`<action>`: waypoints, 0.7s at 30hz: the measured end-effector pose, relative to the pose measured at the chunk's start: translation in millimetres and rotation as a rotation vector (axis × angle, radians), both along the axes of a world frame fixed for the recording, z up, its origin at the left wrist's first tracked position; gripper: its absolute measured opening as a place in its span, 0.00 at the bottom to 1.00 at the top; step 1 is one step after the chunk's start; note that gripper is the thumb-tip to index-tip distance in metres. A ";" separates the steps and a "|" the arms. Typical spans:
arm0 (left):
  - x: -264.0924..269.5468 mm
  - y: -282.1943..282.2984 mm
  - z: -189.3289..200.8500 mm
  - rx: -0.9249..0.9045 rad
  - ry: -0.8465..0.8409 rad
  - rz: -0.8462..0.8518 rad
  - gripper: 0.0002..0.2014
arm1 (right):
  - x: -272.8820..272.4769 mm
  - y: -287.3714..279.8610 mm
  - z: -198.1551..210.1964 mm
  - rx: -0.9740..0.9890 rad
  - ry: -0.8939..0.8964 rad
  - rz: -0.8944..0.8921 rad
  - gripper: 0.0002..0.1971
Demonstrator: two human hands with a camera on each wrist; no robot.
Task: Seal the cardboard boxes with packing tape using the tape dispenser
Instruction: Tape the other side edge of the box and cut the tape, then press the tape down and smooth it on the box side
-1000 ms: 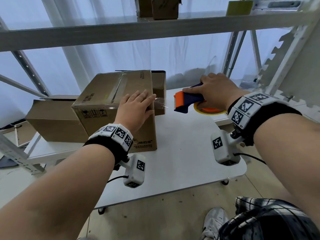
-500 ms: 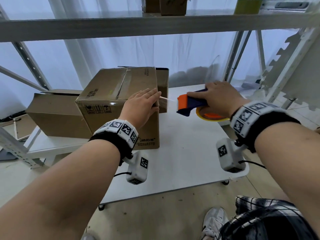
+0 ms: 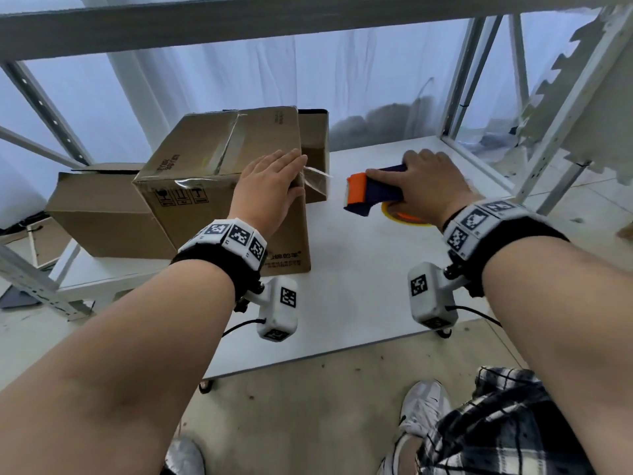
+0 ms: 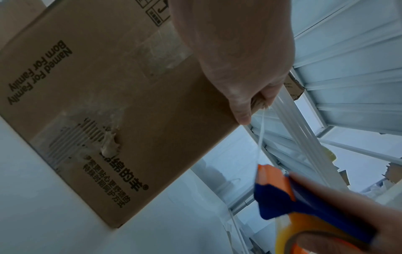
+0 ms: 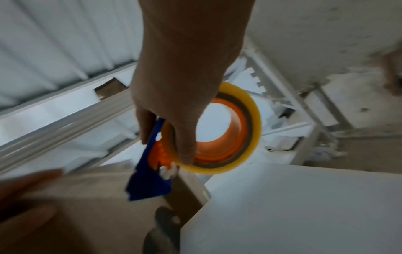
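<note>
A brown cardboard box [image 3: 205, 166] stands on the white table [image 3: 359, 286], with clear tape along its top seam. My left hand [image 3: 270, 183] lies flat on the box's near right top corner, fingers straight, pressing the tape end down. In the left wrist view that hand [image 4: 234, 51] covers the box [image 4: 108, 103] edge. A thin tape strip [image 4: 261, 137] runs from there to the dispenser [image 4: 278, 194]. My right hand [image 3: 428, 183] grips the blue and orange tape dispenser [image 3: 370, 193] just right of the box. Its yellowish tape roll [image 5: 250, 130] sits under the right hand [image 5: 180, 77].
A second cardboard box [image 3: 96, 217] lies to the left, and another box [image 3: 313, 145] stands behind the taped one. A grey shelf beam [image 3: 274, 22] crosses overhead and a metal upright [image 3: 565, 132] stands at the right. Bare tabletop lies in front of the box.
The view has tipped downward. My left hand stays pressed on the box corner, and the dispenser stays a short gap to its right.
</note>
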State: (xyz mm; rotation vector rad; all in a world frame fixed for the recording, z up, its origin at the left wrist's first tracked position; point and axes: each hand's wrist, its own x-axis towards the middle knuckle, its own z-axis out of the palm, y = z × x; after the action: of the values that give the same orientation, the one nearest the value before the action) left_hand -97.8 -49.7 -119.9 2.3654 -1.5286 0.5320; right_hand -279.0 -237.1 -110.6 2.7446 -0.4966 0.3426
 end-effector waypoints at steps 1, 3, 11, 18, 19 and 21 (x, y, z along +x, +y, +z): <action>-0.3 0.0 0.0 0.002 0.005 0.004 0.25 | 8.2 7.6 3.7 -0.030 0.079 -0.042 0.29; -0.8 -0.5 0.5 0.008 0.009 0.009 0.25 | 25.0 22.6 9.4 -0.070 0.165 -0.078 0.25; 6.7 3.9 0.1 -0.008 0.005 -0.002 0.25 | 12.2 5.0 0.3 -0.084 0.525 -0.380 0.18; 8.1 3.7 -5.7 -0.035 -0.033 -0.007 0.25 | 10.4 -5.8 -30.5 0.611 -0.069 -0.353 0.17; 8.8 4.3 -6.2 -0.035 -0.035 -0.005 0.25 | 16.8 -2.2 -34.0 0.680 -0.122 -0.342 0.24; 9.9 4.9 -6.9 -0.039 -0.043 -0.003 0.25 | 28.6 5.5 -42.5 0.800 -0.200 -0.353 0.34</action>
State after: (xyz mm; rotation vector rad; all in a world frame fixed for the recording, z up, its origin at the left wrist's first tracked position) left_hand -87.9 -44.9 -126.8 2.3371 -1.5257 0.6104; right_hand -250.3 -231.6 -153.0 3.2729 -1.4111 0.3887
